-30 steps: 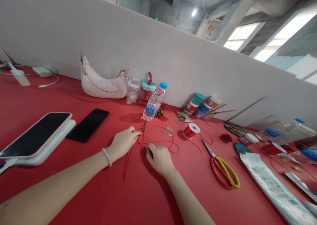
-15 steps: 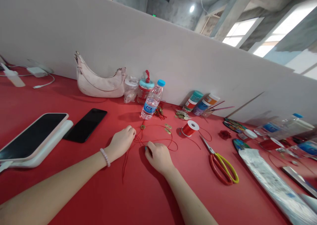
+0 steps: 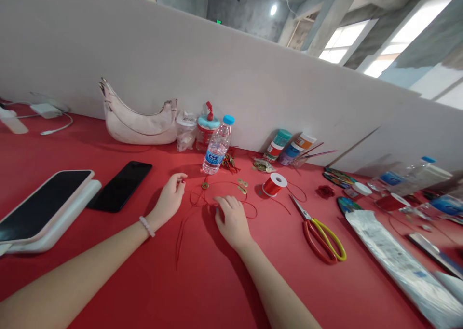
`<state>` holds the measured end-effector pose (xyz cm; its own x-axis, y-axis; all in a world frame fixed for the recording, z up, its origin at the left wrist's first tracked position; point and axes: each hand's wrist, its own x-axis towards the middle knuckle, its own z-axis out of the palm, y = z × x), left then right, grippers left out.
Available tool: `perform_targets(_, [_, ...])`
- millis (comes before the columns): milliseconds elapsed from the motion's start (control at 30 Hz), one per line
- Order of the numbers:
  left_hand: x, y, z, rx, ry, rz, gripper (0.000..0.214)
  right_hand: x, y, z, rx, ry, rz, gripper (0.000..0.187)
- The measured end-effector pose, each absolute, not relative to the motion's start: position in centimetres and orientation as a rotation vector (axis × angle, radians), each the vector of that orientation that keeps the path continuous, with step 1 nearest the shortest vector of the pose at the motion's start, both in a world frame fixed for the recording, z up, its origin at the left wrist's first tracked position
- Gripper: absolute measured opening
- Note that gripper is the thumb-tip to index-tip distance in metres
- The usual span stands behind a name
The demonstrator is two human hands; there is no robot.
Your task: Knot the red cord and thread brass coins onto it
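A thin red cord (image 3: pixel 249 208) lies in loops on the red table (image 3: pixel 202 290), with small brass coins (image 3: pixel 205 185) threaded on it or lying beside it. My left hand (image 3: pixel 167 199), a bead bracelet on its wrist, is raised left of the loops. Its thumb and fingers are curled together, apparently pinching a strand. My right hand (image 3: pixel 233 220) rests knuckles-up on the near part of the loops, fingers bent and pressing the cord down. A small bluish thing shows at its fingertips.
A cord spool (image 3: pixel 274 184), red-and-yellow scissors (image 3: pixel 321 237), a water bottle (image 3: pixel 216 145), paint jars (image 3: pixel 289 148) and a pink handbag (image 3: pixel 135 121) stand behind and to the right. A black phone (image 3: pixel 119 186) and a tablet (image 3: pixel 43 208) lie left. A foil pack (image 3: pixel 394 261) lies right.
My left hand has drawn back to the left, away from the coin it was touching. My right hand has shifted slightly forward on the cord. The view has panned a little.
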<state>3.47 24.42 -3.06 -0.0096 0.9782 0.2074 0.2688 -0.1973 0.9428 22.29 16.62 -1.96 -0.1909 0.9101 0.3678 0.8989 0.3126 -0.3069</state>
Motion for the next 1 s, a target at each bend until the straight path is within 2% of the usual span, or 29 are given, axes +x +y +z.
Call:
perform_targets(100, [3.4, 24.6, -2.4, 1.091, 1.219, 1.336, 0.018, 22.7, 16.9, -2.3, -1.535, -1.921, 0.126, 0.043])
perform_targets(233, [2.8, 25.1, -1.7, 0.731, 1.116, 1.479, 0.014, 23.7, 17.7, -3.0, -1.522, -1.588, 0.325, 0.035])
perform_targets(333, [2.2, 25.5, -1.6, 0.799, 1.176, 1.548, 0.021, 24.5, 18.2, -3.3, -1.583, -1.271, 0.461, 0.029])
perform_targets(433, [2.2, 25.2, -1.7, 1.295, 1.328, 1.567, 0.037, 24.8, 18.4, -3.3, -1.597, -1.058, 0.522, 0.027])
perform_targets(500, [2.5, 24.7, -2.1, 1.806, 1.395, 1.380, 0.046, 24.8, 18.4, -3.3, -1.590, -1.019, 0.547, 0.028])
perform_targets(567, [2.8, 24.1, -2.6, 2.251, 1.396, 0.982, 0.053, 24.9, 18.6, -3.4, -1.582, -1.009, 0.575, 0.030])
perform_targets(633, [3.0, 23.6, -3.1, 2.489, 1.426, 0.589, 0.059, 25.5, 18.8, -3.5, -1.585, -0.990, 0.590, 0.033])
perform_targets(700, [3.0, 23.3, -3.4, 2.585, 1.556, 0.367, 0.065, 26.4, 19.1, -3.6, -1.629, -0.954, 0.563, 0.038])
perform_targets(833, [2.9, 23.2, -3.3, 2.600, 1.892, 0.260, 0.075, 27.9, 18.9, -3.4, -1.775, -0.999, 0.250, 0.045])
perform_targets(900, [3.0, 23.2, -3.1, 2.658, 1.839, 0.270, 0.072, 27.7, 18.4, -3.1, -1.781, -1.181, 0.118, 0.048])
perform_targets(1000, [3.0, 23.3, -2.9, 2.744, 1.593, 0.224, 0.066, 26.2, 17.7, -2.8, -1.803, -1.670, 0.156, 0.051])
